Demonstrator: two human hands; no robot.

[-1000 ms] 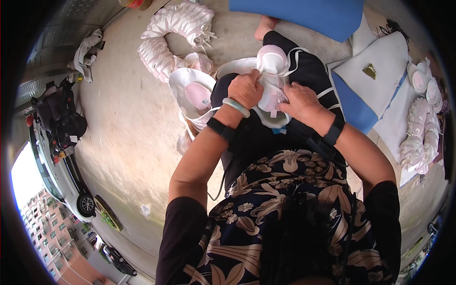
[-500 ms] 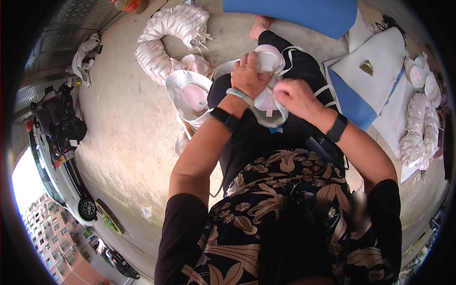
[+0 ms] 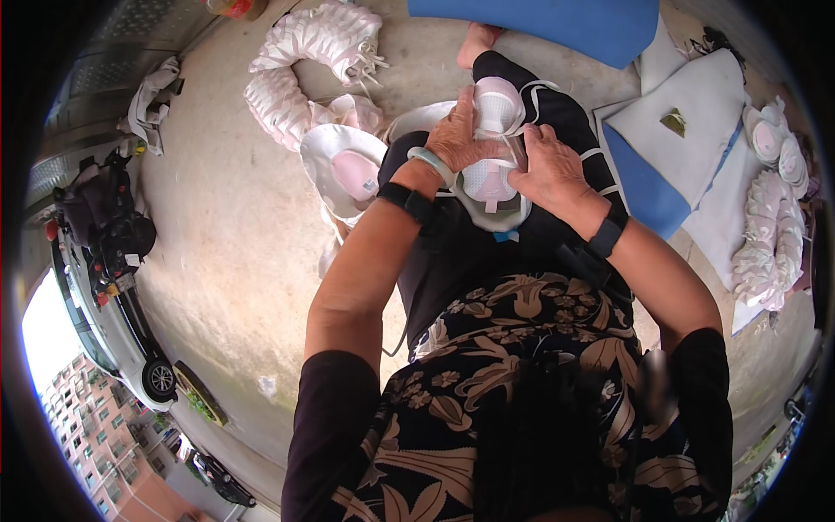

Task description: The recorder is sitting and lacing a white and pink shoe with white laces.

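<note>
A white and pink shoe upper (image 3: pixel 487 184) rests across my lap, its perforated toe part (image 3: pixel 498 104) lying toward my knees. My left hand (image 3: pixel 454 142) lies along its left edge, fingers stretched away from me and the thumb laid across the middle. On the opposite side my right hand (image 3: pixel 550 170) grips the right edge with bent fingers, its thumb on the upper. What the fingertips pinch between them is partly hidden. White laces (image 3: pixel 544 87) trail over the dark trouser leg. Beside my left knee hangs another white upper (image 3: pixel 341 172) with pink lining.
A curved stack of white-pink uppers (image 3: pixel 283 78) lies on the concrete floor at left. At right are white sheets (image 3: pixel 687 148) with blue undersides and another stack (image 3: pixel 770 230). A blue sheet (image 3: pixel 539 30) lies ahead. A scooter (image 3: pixel 104 209) and car stand far left.
My left hand has shifted off the toe part, its fingers straightening along the left edge. My right hand, blurred before, has settled on the right edge with its thumb on the upper.
</note>
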